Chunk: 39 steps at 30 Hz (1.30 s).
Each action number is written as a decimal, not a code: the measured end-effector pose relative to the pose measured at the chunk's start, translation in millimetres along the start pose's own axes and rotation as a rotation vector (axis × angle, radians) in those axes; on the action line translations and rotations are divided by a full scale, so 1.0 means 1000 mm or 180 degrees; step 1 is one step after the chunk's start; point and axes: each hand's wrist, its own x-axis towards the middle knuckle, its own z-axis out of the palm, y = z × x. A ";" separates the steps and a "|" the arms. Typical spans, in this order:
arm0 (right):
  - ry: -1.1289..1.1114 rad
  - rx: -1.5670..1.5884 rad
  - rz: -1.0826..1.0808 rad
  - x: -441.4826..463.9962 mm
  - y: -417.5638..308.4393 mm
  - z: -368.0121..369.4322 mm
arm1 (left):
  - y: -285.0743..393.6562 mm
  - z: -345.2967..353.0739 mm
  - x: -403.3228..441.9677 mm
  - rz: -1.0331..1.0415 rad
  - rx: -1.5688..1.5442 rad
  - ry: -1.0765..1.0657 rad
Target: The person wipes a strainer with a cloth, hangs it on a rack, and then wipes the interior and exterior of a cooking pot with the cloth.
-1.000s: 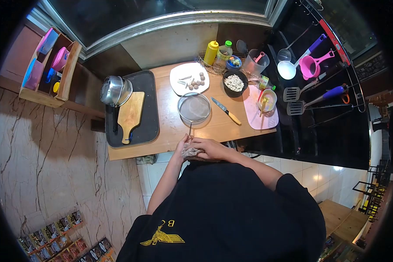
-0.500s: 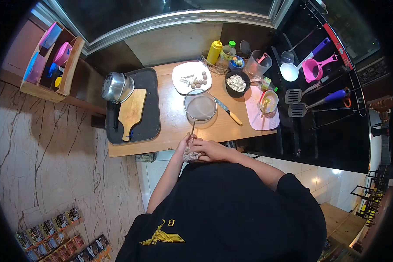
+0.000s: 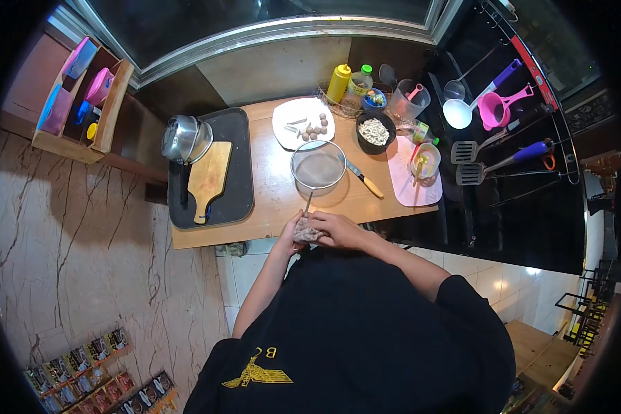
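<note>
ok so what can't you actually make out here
All in the head view:
- thin metal handle of the round mesh strainer: near end hidden by the left hand, right hand and crumpled greyish cloth
- left palm: covered by the cloth
- yellow-handled steel knife: blade tip obscured by the strainer's rim
- small printed packets, lower left: lettering too small
</note>
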 end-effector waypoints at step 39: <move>0.0693 -0.0665 0.0145 -0.009 0.017 -0.025 | 0.037 0.077 -0.035 0.0010 0.3559 -0.0397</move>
